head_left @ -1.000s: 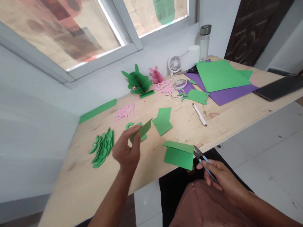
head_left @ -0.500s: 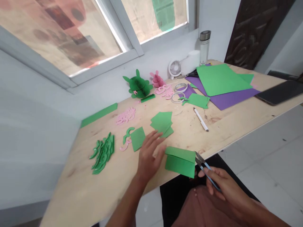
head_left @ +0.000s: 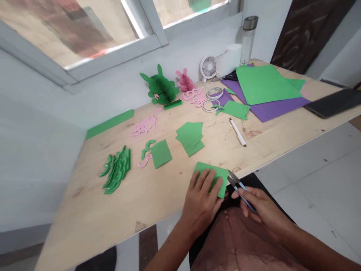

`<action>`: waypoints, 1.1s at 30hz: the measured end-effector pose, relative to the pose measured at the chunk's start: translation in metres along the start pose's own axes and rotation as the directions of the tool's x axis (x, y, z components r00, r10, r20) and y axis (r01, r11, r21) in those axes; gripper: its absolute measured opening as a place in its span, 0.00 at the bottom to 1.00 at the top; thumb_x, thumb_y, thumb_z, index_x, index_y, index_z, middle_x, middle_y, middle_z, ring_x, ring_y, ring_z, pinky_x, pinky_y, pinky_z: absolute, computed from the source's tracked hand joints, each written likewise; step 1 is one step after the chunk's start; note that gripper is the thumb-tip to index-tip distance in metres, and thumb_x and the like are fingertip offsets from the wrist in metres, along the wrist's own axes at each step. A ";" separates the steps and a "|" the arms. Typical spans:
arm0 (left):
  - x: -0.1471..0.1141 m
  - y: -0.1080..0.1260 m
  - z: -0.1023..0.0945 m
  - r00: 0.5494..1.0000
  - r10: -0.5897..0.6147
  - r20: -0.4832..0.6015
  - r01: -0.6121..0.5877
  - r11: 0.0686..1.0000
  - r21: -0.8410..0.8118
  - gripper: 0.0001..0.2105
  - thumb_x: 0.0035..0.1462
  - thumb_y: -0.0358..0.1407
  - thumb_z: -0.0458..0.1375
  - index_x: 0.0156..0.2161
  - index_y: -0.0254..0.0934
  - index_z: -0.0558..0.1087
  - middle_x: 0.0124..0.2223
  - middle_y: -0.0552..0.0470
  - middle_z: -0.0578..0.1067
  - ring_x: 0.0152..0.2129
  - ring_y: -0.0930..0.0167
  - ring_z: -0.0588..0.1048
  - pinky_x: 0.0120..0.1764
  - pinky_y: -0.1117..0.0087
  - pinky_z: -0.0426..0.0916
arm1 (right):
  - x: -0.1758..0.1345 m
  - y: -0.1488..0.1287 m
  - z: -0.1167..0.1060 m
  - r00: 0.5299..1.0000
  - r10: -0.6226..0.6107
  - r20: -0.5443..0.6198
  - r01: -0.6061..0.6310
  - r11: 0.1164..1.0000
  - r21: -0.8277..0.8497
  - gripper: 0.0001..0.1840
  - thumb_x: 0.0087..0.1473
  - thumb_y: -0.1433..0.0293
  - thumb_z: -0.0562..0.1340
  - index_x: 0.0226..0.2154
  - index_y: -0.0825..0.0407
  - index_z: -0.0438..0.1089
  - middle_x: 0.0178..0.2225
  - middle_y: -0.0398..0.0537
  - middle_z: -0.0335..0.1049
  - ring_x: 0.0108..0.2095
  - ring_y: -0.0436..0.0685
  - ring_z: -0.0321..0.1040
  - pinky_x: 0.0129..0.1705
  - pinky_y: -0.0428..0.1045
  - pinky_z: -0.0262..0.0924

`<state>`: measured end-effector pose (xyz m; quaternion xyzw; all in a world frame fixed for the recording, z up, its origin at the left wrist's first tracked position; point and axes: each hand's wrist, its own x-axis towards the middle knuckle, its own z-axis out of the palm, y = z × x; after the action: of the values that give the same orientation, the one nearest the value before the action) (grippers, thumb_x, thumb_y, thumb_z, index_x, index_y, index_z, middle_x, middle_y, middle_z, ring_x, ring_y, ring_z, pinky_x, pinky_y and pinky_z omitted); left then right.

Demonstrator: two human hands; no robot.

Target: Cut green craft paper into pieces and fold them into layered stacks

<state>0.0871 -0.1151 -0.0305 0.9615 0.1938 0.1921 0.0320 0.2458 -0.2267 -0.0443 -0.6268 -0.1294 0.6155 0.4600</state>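
Observation:
My left hand (head_left: 201, 197) rests on a folded piece of green paper (head_left: 203, 165) near the front edge of the table. Its fingers are spread across the paper, and the thumb lies by the paper's lower edge. In my right hand (head_left: 258, 203) is a pair of thread snips (head_left: 241, 190) with blue handles. The blades point at the right corner of the paper, with the tips close to it; whether they touch I cannot tell. Farther back lie a stack of green paper pieces (head_left: 190, 137) and a single green square (head_left: 161, 153).
Curved green cutouts (head_left: 117, 169) and pink cutouts (head_left: 145, 126) lie on the left. Green and pink paper figures (head_left: 162, 88) stand by the wall near a small fan (head_left: 208, 67). Tape rolls (head_left: 211, 105), a pen (head_left: 237, 131), large green sheets (head_left: 267, 84) and a phone (head_left: 335, 103) are farther right.
My left hand has moved right onto the green paper, and the raised flap now lies flat under it. The snips stay at the paper's right corner. The view has tilted down a little.

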 end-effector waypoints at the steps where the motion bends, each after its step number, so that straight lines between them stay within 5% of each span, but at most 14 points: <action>1: -0.001 0.002 0.003 1.000 -0.004 -0.013 0.005 1.000 0.003 0.17 0.57 0.36 0.54 0.50 0.34 0.69 0.55 0.41 0.69 0.54 0.58 0.65 0.56 0.50 0.59 | 0.000 0.000 0.000 1.000 0.003 0.003 -0.003 1.000 -0.003 0.24 0.49 0.50 0.58 0.31 0.55 0.71 0.13 0.39 0.59 0.13 0.43 0.45 0.16 0.43 0.33; 12: -0.015 0.001 0.019 0.971 0.056 -0.234 -0.063 0.998 -0.021 0.13 0.59 0.25 0.51 0.47 0.35 0.71 0.49 0.43 0.75 0.53 0.63 0.68 0.53 0.54 0.63 | -0.004 -0.007 -0.002 0.999 0.029 0.023 -0.029 0.999 -0.029 0.23 0.48 0.50 0.59 0.33 0.54 0.71 0.13 0.39 0.60 0.13 0.45 0.45 0.15 0.43 0.33; 21: -0.028 -0.001 0.019 0.973 0.084 -0.217 -0.104 0.991 -0.084 0.13 0.58 0.25 0.52 0.47 0.34 0.71 0.50 0.41 0.73 0.55 0.61 0.65 0.51 0.53 0.66 | -0.005 -0.003 -0.001 0.996 0.060 0.071 -0.061 0.998 0.024 0.22 0.49 0.52 0.60 0.33 0.55 0.71 0.14 0.39 0.60 0.15 0.45 0.46 0.16 0.43 0.32; 33: -0.040 0.004 0.018 0.963 -0.043 -0.264 0.008 0.991 -0.130 0.14 0.55 0.23 0.51 0.46 0.34 0.70 0.48 0.42 0.75 0.54 0.62 0.66 0.52 0.53 0.66 | -0.007 -0.003 0.004 0.984 0.091 0.156 -0.100 0.994 0.051 0.20 0.48 0.53 0.63 0.32 0.55 0.71 0.16 0.39 0.61 0.14 0.43 0.45 0.17 0.44 0.33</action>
<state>0.0613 -0.1338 -0.0606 0.9203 0.1959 0.3313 0.0698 0.2415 -0.2282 -0.0371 -0.5695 -0.1162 0.6866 0.4368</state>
